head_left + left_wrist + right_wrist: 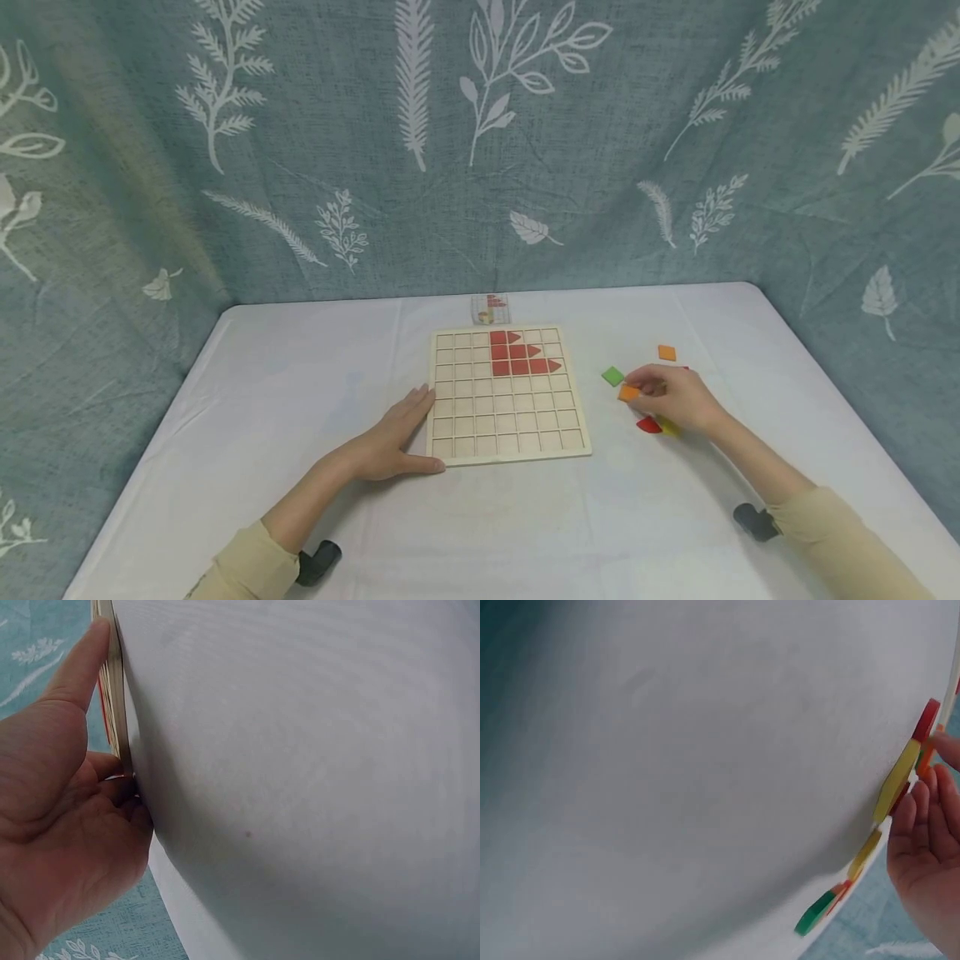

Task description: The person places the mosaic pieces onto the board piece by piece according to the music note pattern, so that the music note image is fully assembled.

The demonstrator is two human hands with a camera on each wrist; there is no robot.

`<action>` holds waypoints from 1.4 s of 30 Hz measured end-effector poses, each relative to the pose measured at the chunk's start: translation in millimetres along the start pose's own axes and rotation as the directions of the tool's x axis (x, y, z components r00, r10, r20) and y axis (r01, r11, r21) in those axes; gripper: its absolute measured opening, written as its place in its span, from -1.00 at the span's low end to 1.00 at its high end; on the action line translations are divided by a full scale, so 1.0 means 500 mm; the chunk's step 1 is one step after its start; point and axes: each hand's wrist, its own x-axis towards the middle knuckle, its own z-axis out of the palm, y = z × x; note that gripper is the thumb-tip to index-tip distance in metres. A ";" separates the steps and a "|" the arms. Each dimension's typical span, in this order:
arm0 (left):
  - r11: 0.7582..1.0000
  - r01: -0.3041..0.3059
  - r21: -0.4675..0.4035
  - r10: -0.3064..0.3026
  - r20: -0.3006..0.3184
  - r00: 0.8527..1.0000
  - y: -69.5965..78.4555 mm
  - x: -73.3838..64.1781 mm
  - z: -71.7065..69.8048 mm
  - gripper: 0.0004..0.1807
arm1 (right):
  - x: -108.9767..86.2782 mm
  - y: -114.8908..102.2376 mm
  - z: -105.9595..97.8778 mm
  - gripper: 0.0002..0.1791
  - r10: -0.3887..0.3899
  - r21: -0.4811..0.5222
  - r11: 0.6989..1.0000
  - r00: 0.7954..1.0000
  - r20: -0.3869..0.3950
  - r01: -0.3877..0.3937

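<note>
A pale wooden grid board (480,417) lies on the table, with three rows of red pieces (520,352) set in its upper right cells, each row ending in a point. My left hand (393,437) rests at the board's left edge, fingers along the side and thumb at the near corner. To the right of the board, my right hand (678,398) pinches an orange square tile (628,392) between thumb and fingers. Beside that hand lie a green tile (612,376), a red piece (648,425) and a yellow piece (669,427). Other pieces are partly hidden beneath it.
Another orange tile (667,352) lies beyond the right hand. A small pattern card (491,309) sits behind the board. In the right wrist view, a green piece (815,913) lies near the table edge. A leaf-patterned blue-green cloth (450,208) hangs behind the white table (300,375).
</note>
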 end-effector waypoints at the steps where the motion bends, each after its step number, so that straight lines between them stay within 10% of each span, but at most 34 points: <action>1: 1.000 0.000 0.001 0.000 -0.001 1.000 0.000 0.000 0.000 0.20 | 0.002 -0.001 0.002 -0.67 0.002 0.008 1.000 1.000 -0.004 -0.002; 20: 1.000 -0.017 0.002 0.017 -0.006 1.000 0.003 -0.004 -0.003 0.20 | 0.061 -0.111 0.093 -0.62 -0.045 0.242 0.970 0.994 0.100 0.020; 42: 1.000 0.003 0.006 -0.002 -0.013 1.000 0.000 -0.002 0.004 0.21 | 0.142 -0.211 0.172 -0.71 -0.299 0.124 0.951 0.944 0.137 0.283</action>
